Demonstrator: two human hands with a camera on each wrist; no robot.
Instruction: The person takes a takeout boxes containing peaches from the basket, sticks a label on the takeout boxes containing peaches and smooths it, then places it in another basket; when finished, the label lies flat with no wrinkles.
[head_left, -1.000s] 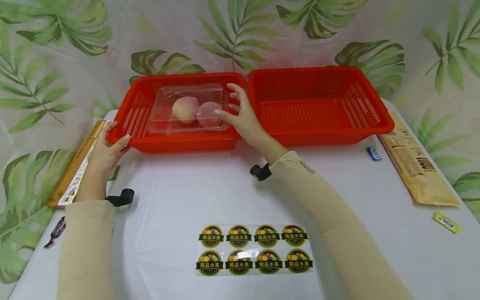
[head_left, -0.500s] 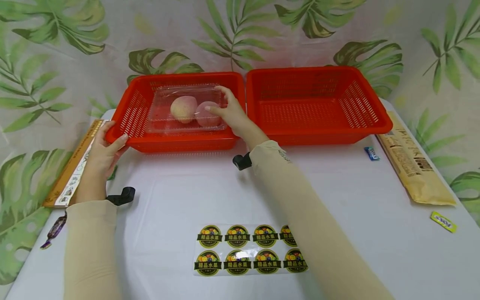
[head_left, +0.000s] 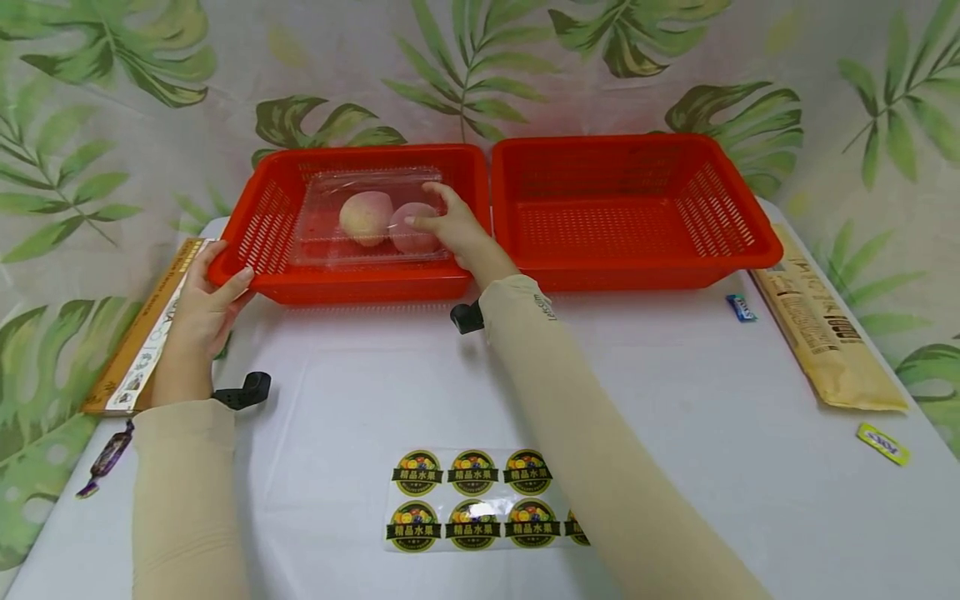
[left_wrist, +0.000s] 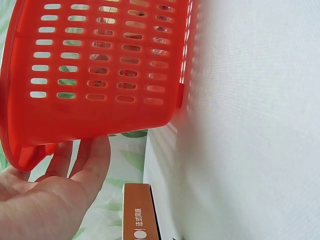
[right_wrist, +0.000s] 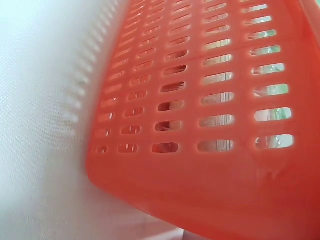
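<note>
A clear plastic lidded box [head_left: 330,225] with two peaches [head_left: 365,217] lies in the left red basket [head_left: 360,287]. My right hand [head_left: 438,212] reaches over the basket's front wall and grips the box's right end, thumb on the lid and fingers round the edge. My left hand [head_left: 217,275] rests against the basket's front left corner with fairly straight fingers. The left wrist view shows the left hand [left_wrist: 60,195] lying along the underside of that red basket [left_wrist: 100,75] corner. In the right wrist view only the basket's slotted wall [right_wrist: 210,125] shows; the hand is out of sight.
A second red basket [head_left: 637,271] stands to the right, touching the first. A sticker sheet [head_left: 465,500] lies near the front edge. A flat brown box [head_left: 142,342] lies left, a brown packet [head_left: 821,333] right, and wrapped sweets [head_left: 741,307] are scattered on the white table [left_wrist: 250,125].
My right arm moved forward and left into the left basket; its hand went from open above the box to gripping the box's right end. The left hand stayed at the corner.
</note>
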